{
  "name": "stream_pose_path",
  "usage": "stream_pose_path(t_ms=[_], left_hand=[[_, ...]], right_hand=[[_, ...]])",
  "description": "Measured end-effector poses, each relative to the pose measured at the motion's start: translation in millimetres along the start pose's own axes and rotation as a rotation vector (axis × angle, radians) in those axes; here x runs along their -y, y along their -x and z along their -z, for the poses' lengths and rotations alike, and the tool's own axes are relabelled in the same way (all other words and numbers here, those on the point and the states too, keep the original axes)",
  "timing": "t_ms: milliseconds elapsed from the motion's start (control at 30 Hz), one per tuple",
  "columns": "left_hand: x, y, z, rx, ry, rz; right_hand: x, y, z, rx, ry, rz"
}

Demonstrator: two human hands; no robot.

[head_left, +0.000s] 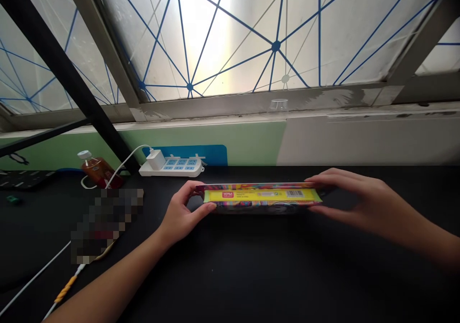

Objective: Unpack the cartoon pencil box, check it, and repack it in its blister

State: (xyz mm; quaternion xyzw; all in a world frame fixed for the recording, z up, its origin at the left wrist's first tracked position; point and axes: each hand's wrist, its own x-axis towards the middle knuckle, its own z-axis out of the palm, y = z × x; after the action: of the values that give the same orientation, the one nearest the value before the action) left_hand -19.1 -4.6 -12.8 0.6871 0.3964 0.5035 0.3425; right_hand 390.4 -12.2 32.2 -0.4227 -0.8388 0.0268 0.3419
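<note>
A flat, colourful box (264, 196) is held level above the black table, its narrow yellow side towards me. That side carries a red label and a barcode. My left hand (187, 210) grips the left end, thumb along the lower edge and fingers behind the top. At the other end my right hand (352, 193) pinches the box between its thumb below and fingers above. The box's broad faces are mostly out of sight, seen edge-on.
Behind the box, a white power strip (172, 167) with a plugged-in charger lies by the wall. To the left are a bottle (100, 169) of reddish drink, a blurred-out object (108, 224) with a cable, and a black keyboard (25, 179). A clear cup (279, 105) sits on the windowsill.
</note>
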Motion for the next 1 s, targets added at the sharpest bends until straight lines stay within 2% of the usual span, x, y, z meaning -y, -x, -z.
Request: stream_pose_path(t_ms=[133,300,500,633,767,1000], left_hand=[[0.8,-0.3,1.2,0.083,-0.124,-0.08],[-2.6,-1.8,3.2,0.121,-0.181,-0.126],[-7.4,2.3,1.2,0.37,-0.181,-0.102],[-7.6,2.2,2.8,0.503,-0.315,-0.101],[-5.1,1.8,4.7,0.646,-0.444,0.011],[-5.2,1.7,6.1,0.632,-0.403,0.023]], right_hand=[[9.3,1.6,1.1,0.036,0.286,0.246],[14.5,1.9,-4.9,0.042,0.33,0.316],[33.0,6.8,-20.9,0.098,0.409,0.479],[46.8,9.5,-32.0,0.134,0.366,0.484],[53.1,12.4,-44.1,0.176,0.342,0.49],[54.2,20.0,-64.1,0.305,0.4,0.476]])
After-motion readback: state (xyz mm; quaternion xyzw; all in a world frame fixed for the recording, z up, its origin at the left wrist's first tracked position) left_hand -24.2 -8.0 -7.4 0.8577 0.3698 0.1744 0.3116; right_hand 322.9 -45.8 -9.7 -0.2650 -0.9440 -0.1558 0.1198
